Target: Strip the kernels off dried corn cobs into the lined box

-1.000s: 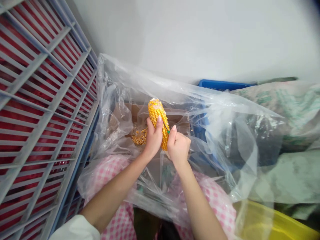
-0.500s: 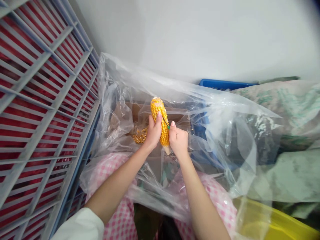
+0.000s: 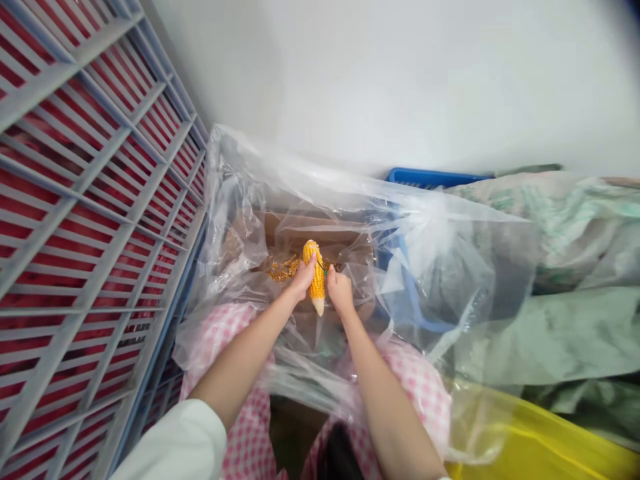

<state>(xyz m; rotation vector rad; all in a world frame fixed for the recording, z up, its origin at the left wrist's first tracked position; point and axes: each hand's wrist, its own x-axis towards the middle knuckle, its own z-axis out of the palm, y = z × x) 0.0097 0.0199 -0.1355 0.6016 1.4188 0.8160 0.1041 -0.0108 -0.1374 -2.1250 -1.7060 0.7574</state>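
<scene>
My left hand (image 3: pixel 303 280) is wrapped round an ear of corn (image 3: pixel 317 287) with yellow kernels, its pale pointed end facing down toward me. A whitish patch shows near the upper end. In my closed right hand (image 3: pixel 341 291) is a thin dark tool with a green handle (image 3: pixel 325 271), perhaps a screwdriver; its shaft reaches the right side of the ear, and most of the handle is hidden by the fingers. Below lie loose corn kernels (image 3: pixel 284 268) inside a clear plastic bag (image 3: pixel 240 230) spread over a cardboard box (image 3: pixel 285 227).
A grey slatted crate (image 3: pixel 115 153) with red contents rises close on the left. At the right stand a blue basket (image 3: pixel 430 177), a printed woven sack (image 3: pixel 565 213) and a yellow tub (image 3: pixel 550 440). The white wall (image 3: pixel 375 80) is behind. Checked pink cloth (image 3: pixel 225 333) covers my knees.
Both hands, with the corn and the tool, have moved lower and farther from the camera, into the bag. The camera view has shifted slightly. Both grips are kept.
</scene>
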